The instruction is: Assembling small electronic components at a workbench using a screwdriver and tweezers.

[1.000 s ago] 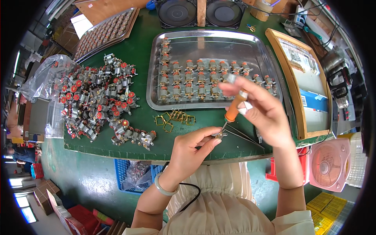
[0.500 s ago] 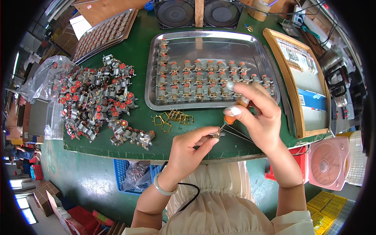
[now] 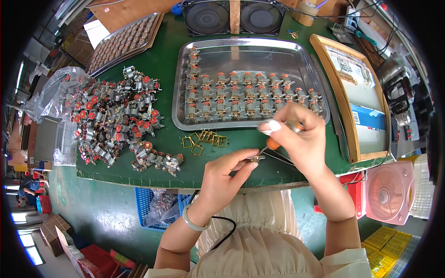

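My left hand (image 3: pixel 221 181) is closed near the table's front edge, pinching a small metal component (image 3: pixel 256 159) between thumb and fingers. Most of that part is hidden by the fingertips. A screwdriver (image 3: pixel 273 143) with an orange handle is gripped in my right hand (image 3: pixel 303 146), its shaft slanting down left to the component. Just beyond my hands lie several brass-coloured square frames (image 3: pixel 197 150). Behind them stands a shiny metal tray (image 3: pixel 252 126), holding rows of small grey components with orange tops (image 3: pixel 235 109).
A large heap of loose grey components with red discs (image 3: pixel 116 120) covers the table's left side, beside a clear plastic bag (image 3: pixel 60 99). A wooden-framed case (image 3: pixel 350 134) flanks the tray at right. Two black fans (image 3: pixel 207 18) stand at the back. Below the edge is a blue basket (image 3: pixel 144 204).
The fingers of my right hand have curled and turned around the screwdriver handle, and that hand sits slightly lower and further left. My left hand has barely moved.
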{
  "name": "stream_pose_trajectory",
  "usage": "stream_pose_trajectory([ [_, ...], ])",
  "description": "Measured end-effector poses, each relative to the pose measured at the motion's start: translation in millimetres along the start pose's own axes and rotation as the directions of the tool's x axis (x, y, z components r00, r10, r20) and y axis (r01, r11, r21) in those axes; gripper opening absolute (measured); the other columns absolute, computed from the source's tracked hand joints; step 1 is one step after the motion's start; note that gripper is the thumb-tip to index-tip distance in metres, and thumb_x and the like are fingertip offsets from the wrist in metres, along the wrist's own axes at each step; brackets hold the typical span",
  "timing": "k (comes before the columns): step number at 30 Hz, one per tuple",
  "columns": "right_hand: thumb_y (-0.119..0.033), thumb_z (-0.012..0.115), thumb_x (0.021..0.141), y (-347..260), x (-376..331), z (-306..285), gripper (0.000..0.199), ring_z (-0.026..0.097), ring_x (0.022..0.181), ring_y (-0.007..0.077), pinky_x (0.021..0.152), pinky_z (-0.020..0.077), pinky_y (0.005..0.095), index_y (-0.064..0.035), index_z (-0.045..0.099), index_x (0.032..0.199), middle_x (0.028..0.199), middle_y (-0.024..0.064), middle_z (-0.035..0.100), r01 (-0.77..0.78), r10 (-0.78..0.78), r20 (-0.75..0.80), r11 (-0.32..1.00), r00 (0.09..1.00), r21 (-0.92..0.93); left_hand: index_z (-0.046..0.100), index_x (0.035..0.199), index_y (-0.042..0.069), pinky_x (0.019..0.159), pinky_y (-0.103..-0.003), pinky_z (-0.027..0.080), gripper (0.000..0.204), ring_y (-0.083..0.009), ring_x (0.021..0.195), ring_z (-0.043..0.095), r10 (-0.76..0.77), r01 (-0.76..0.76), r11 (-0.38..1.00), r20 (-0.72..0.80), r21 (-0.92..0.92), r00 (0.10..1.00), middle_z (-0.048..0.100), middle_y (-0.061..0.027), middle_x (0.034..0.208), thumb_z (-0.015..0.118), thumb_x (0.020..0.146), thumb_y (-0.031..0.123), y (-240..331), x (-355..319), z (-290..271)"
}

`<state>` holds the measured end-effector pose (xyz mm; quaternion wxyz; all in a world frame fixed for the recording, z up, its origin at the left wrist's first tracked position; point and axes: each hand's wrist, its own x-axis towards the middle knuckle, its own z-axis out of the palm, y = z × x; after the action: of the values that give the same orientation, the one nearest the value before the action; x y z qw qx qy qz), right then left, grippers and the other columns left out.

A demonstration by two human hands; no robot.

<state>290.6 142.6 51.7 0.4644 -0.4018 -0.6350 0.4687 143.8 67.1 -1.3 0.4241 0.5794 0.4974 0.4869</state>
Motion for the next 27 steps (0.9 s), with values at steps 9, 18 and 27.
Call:
stream_pose_trajectory([
  [9,-0.008,0.06,0.081,10.6,-49.1,-12.4,0.019,0.041,0.042,0.004,0.038,0.0349,0.019,0.0013,0.046,0.091,0.059,0.0015,0.049,-0.506,0.437,0.266,0.801,0.859,0.32,0.05,0.113,-0.004,0.076,-0.034,0.054,0.029,-0.0259,0.085,0.062,-0.16,0.15,0.804,0.033,-0.576,0.987,0.06,-0.0155,0.096,0.047,0.09,0.014,10.2,4.8,-4.9],
  [18,-0.008,0.057,0.084,14.8,-54.2,2.1,0.019,0.041,0.042,0.0062,0.039,0.0383,0.022,0.0035,0.051,0.097,0.059,0.0019,0.05,-0.308,0.32,0.102,0.706,0.942,0.638,0.049,0.113,-0.005,0.069,-0.033,0.056,0.03,-0.0296,0.08,0.064,-0.258,0.325,0.668,0.202,-0.669,0.945,0.059,-0.0191,0.098,0.047,0.09,0.013,19.9,8.8,-0.4],
  [27,-0.007,0.058,0.082,14.2,-59.0,-1.2,0.017,0.042,0.043,0.0063,0.039,0.0394,0.023,0.0018,0.052,0.095,0.059,0.002,0.05,-0.279,0.328,0.033,0.742,0.944,0.61,0.049,0.113,-0.005,0.07,-0.034,0.056,0.03,-0.0315,0.08,0.063,-0.23,0.314,0.669,0.215,-0.674,0.949,0.059,-0.0194,0.099,0.048,0.09,0.013,23.1,7.9,1.0],
])
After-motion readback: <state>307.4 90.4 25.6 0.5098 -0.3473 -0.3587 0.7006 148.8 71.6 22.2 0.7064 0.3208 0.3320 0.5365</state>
